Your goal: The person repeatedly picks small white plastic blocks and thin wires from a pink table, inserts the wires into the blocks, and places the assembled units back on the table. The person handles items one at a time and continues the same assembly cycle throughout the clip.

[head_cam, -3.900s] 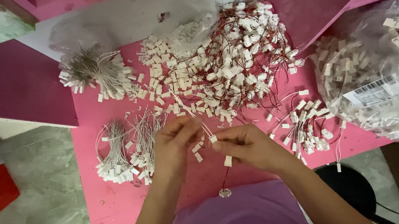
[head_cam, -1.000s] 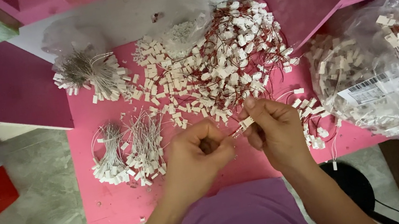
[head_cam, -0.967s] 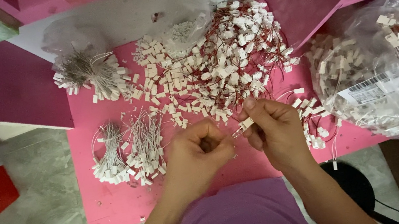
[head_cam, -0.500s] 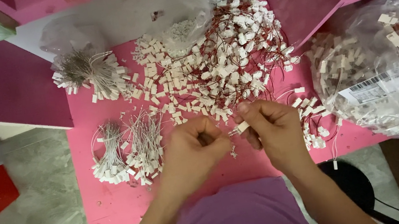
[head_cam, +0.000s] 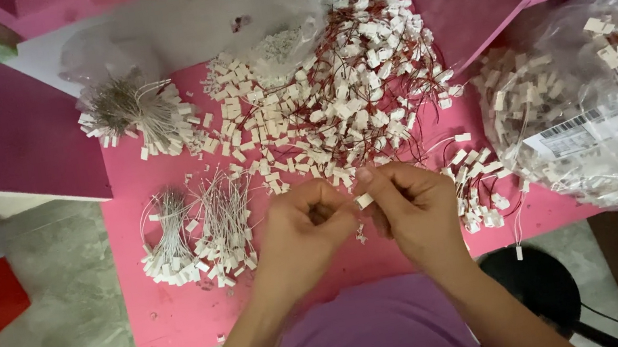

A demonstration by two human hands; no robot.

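A small white plug point(head_cam: 364, 200) sits pinched between the thumb and fingertips of the right hand point(head_cam: 413, 211), just above the near edge of the pink table point(head_cam: 183, 315). The left hand point(head_cam: 303, 231) is curled into a loose fist right beside it, fingers closed on something too small to make out. Behind both hands spreads a big heap of white plugs with red wires point(head_cam: 345, 86). To the left lie bundles of white wires point(head_cam: 200, 235); to the right, a clear bag of plugs point(head_cam: 592, 98).

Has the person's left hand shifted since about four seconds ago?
Yes. The left hand has moved rightward, away from the white wire bundles lying on the pink table, and now meets the right hand.
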